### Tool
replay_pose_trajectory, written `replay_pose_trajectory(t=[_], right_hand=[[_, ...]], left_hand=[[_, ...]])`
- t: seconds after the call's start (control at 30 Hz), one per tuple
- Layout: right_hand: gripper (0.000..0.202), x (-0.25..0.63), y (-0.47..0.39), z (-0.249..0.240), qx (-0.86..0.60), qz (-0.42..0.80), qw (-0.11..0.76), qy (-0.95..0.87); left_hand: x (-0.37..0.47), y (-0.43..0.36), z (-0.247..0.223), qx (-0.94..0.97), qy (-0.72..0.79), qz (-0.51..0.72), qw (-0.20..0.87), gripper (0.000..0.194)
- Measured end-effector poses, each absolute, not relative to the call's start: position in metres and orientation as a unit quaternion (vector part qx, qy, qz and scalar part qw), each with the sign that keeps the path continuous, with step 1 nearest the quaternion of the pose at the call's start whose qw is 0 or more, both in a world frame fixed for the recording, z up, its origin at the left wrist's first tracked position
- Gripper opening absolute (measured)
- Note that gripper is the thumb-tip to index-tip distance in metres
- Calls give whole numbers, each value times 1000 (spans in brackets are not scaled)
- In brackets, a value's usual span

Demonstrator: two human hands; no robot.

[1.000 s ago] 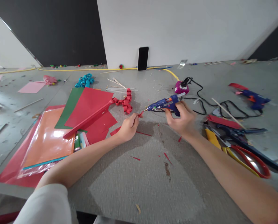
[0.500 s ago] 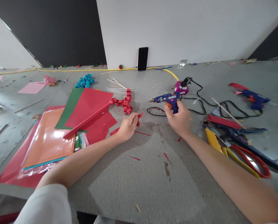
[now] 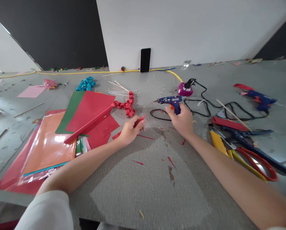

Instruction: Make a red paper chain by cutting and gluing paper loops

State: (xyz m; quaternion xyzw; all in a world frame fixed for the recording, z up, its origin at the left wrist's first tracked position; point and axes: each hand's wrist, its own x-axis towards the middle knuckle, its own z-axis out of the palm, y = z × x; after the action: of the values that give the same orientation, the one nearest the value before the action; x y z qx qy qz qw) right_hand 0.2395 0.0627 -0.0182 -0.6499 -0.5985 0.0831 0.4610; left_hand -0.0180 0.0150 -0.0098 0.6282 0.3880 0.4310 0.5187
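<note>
My left hand [image 3: 131, 130] is closed on a small folded piece of red paper [image 3: 140, 120], which pokes out past the fingertips. To its right, my right hand [image 3: 183, 119] grips the handle of a blue glue gun [image 3: 173, 101], whose nozzle points left. A small red light shows on the gun's body. Just behind my left hand lies a chain of red paper loops [image 3: 129, 107]. Red sheets [image 3: 92, 108] and a long folded red strip [image 3: 87, 124] lie to the left, partly over a green sheet [image 3: 69, 111].
A phone [image 3: 145, 60] leans against the wall. At the right are red-handled scissors [image 3: 258, 163], pliers [image 3: 243, 137], black cables and a second glue gun [image 3: 261, 99]. A purple plug block [image 3: 185, 89] sits behind my right hand. An orange sheet in plastic [image 3: 51, 140] lies left.
The red paper in my left hand has turned slightly and its fingers have shifted around it. My right hand still holds the glue gun, now slightly lower. The view has shifted a little.
</note>
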Motion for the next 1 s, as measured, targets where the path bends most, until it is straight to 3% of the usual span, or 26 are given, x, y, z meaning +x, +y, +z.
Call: replay_pose_trajectory(t=[0.23, 0.57, 0.8, 1.0], right_hand=[[42, 236, 59, -13, -658, 91, 446, -600], [45, 237, 63, -17, -655, 87, 435, -611], [58, 242, 76, -37, -647, 41, 379, -660], [52, 240, 73, -40, -641, -35, 307, -703]], left_hand=[[-17, 18, -12, 606, 370, 447, 544, 52], [-17, 18, -7, 595, 356, 442, 568, 57], [-17, 18, -5, 593, 333, 429, 594, 58], [-18, 15, 1, 586, 305, 407, 631, 57]])
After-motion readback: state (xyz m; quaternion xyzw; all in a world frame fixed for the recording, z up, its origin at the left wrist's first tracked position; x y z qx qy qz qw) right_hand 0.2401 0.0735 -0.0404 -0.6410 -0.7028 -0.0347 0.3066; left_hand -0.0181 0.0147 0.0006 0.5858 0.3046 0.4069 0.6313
